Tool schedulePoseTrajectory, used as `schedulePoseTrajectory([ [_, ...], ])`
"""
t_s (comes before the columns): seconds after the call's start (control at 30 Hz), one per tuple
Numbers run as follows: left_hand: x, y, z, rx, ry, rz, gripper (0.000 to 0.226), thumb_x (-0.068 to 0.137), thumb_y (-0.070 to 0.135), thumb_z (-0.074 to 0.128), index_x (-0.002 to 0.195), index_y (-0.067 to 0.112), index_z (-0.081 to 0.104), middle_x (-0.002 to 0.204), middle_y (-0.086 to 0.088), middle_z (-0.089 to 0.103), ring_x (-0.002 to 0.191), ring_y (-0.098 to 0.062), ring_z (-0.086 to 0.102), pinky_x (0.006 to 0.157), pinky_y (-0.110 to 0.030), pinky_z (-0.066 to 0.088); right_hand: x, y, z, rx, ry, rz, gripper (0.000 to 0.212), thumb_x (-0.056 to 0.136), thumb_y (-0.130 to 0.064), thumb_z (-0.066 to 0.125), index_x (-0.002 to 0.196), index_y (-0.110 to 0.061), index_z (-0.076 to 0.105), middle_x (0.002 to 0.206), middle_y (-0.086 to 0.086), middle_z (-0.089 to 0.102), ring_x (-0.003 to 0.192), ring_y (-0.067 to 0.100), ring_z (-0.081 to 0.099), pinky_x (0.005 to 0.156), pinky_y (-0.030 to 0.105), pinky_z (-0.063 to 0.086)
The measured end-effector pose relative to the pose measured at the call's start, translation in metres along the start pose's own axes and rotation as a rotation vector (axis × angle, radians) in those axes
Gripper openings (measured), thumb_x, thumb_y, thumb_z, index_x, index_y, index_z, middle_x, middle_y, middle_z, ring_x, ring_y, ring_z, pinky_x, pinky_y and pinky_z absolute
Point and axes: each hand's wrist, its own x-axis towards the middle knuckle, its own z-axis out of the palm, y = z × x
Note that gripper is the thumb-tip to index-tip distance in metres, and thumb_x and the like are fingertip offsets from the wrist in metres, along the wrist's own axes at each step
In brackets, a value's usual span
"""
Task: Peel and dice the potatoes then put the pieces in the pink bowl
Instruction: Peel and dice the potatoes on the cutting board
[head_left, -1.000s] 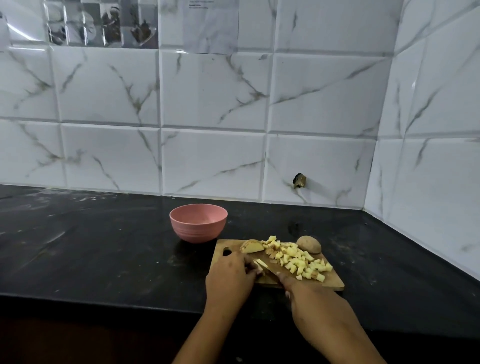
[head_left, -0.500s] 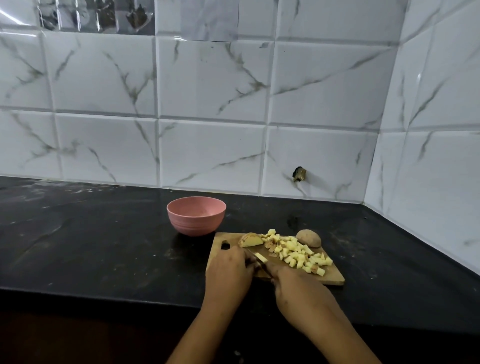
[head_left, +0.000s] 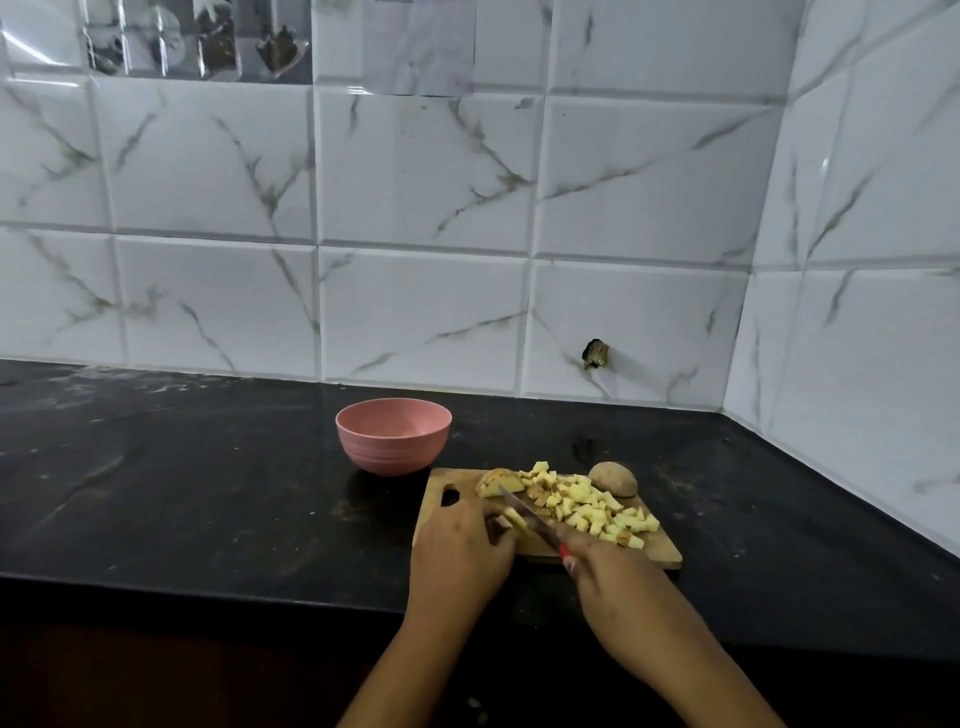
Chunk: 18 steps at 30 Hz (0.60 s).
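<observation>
A wooden cutting board (head_left: 660, 553) lies on the black counter, with a heap of diced potato (head_left: 592, 506) on its right half. My left hand (head_left: 460, 551) pins a few potato strips (head_left: 511, 519) against the board. My right hand (head_left: 615, 577) grips a red-handled knife (head_left: 530, 517) whose blade lies over those strips. A potato half (head_left: 498, 482) rests at the board's far edge, and a whole unpeeled potato (head_left: 614, 478) sits at its far right corner. The pink bowl (head_left: 393, 434) stands beyond the board to the left; no potato shows in it.
The black stone counter (head_left: 182, 483) stretches wide to the left. White marble tiles form the back wall and meet a side wall at the right corner (head_left: 735, 395). A small dark fitting (head_left: 596, 353) juts from the back wall. The counter's front edge runs just under my wrists.
The view has tilted slightly. The knife blade has risen and now points up-left over the strips. My right hand has shifted a little to the right; my left hand stays on the strips.
</observation>
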Motion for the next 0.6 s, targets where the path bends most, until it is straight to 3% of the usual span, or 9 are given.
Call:
schedulePoseTrajectory([
  [0.17, 0.002, 0.003, -0.003, 0.009, -0.051, 0.024, 0.031, 0.088, 0.041, 0.061, 0.118, 0.033, 0.060, 0.109, 0.011, 0.062, 0.096, -0.003, 0.052, 0.074, -0.015, 0.037, 0.014, 0.007, -0.004, 0.216, 0.005, 0.021, 0.043, 0.104, -0.027, 0.036, 0.146, -0.032, 0.035, 0.140, -0.007, 0.049, 0.108, 0.000, 0.044, 0.074, 0.011, 0.035],
  [0.23, 0.007, 0.006, -0.004, 0.055, -0.064, 0.021, 0.027, 0.090, 0.040, 0.058, 0.116, 0.033, 0.061, 0.107, 0.009, 0.062, 0.094, -0.005, 0.054, 0.074, -0.019, 0.045, 0.018, 0.011, -0.004, 0.256, 0.010, 0.045, 0.042, 0.104, -0.026, 0.037, 0.146, -0.030, 0.037, 0.120, -0.014, 0.056, 0.091, -0.005, 0.042, 0.062, 0.010, 0.032],
  [0.3, 0.012, 0.007, -0.003, 0.114, -0.068, 0.040, 0.023, 0.094, 0.037, 0.052, 0.114, 0.032, 0.062, 0.110, 0.007, 0.061, 0.094, -0.008, 0.055, 0.078, -0.022, 0.047, 0.022, 0.014, -0.005, 0.282, -0.004, 0.068, 0.042, 0.104, -0.027, 0.037, 0.146, -0.029, 0.038, 0.094, -0.019, 0.051, 0.078, -0.003, 0.043, 0.057, 0.012, 0.031],
  [0.37, 0.017, 0.004, -0.001, 0.162, -0.044, 0.046, 0.024, 0.097, 0.030, 0.045, 0.114, 0.030, 0.062, 0.112, 0.006, 0.060, 0.096, -0.010, 0.057, 0.078, -0.022, 0.044, 0.024, 0.018, -0.005, 0.237, 0.011, 0.081, 0.043, 0.104, -0.030, 0.036, 0.147, -0.030, 0.036, 0.116, -0.013, 0.057, 0.096, 0.000, 0.051, 0.068, 0.013, 0.038],
  [0.43, 0.022, 0.000, 0.000, 0.169, -0.019, 0.024, 0.026, 0.096, 0.025, 0.044, 0.114, 0.032, 0.061, 0.112, 0.007, 0.060, 0.097, -0.012, 0.058, 0.072, -0.022, 0.041, 0.025, 0.021, -0.005, 0.166, 0.021, 0.108, 0.045, 0.103, -0.033, 0.037, 0.148, -0.032, 0.034, 0.139, -0.004, 0.049, 0.121, 0.010, 0.048, 0.086, 0.021, 0.041],
  [0.47, 0.024, -0.002, 0.000, 0.167, -0.012, 0.026, 0.028, 0.096, 0.024, 0.043, 0.116, 0.033, 0.060, 0.113, 0.007, 0.060, 0.097, -0.012, 0.058, 0.070, -0.022, 0.040, 0.026, 0.022, -0.004, 0.165, 0.006, 0.118, 0.046, 0.103, -0.034, 0.038, 0.148, -0.033, 0.033, 0.137, -0.002, 0.050, 0.122, 0.012, 0.047, 0.089, 0.023, 0.041],
  [0.53, 0.028, -0.006, 0.002, 0.150, -0.024, 0.073, 0.035, 0.096, 0.021, 0.042, 0.122, 0.038, 0.057, 0.119, 0.009, 0.058, 0.104, -0.013, 0.056, 0.075, -0.023, 0.040, 0.028, 0.026, -0.001, 0.204, -0.027, 0.124, 0.048, 0.101, -0.036, 0.042, 0.148, -0.035, 0.033, 0.115, -0.002, 0.053, 0.105, 0.012, 0.050, 0.079, 0.023, 0.042],
  [0.6, 0.033, -0.007, 0.006, 0.152, -0.110, 0.170, 0.042, 0.095, 0.018, 0.041, 0.126, 0.042, 0.054, 0.133, 0.017, 0.052, 0.118, -0.011, 0.050, 0.091, -0.022, 0.040, 0.029, 0.029, -0.001, 0.180, -0.029, 0.128, 0.048, 0.100, -0.036, 0.044, 0.147, -0.037, 0.033, 0.110, -0.003, 0.054, 0.097, 0.014, 0.052, 0.078, 0.025, 0.042],
])
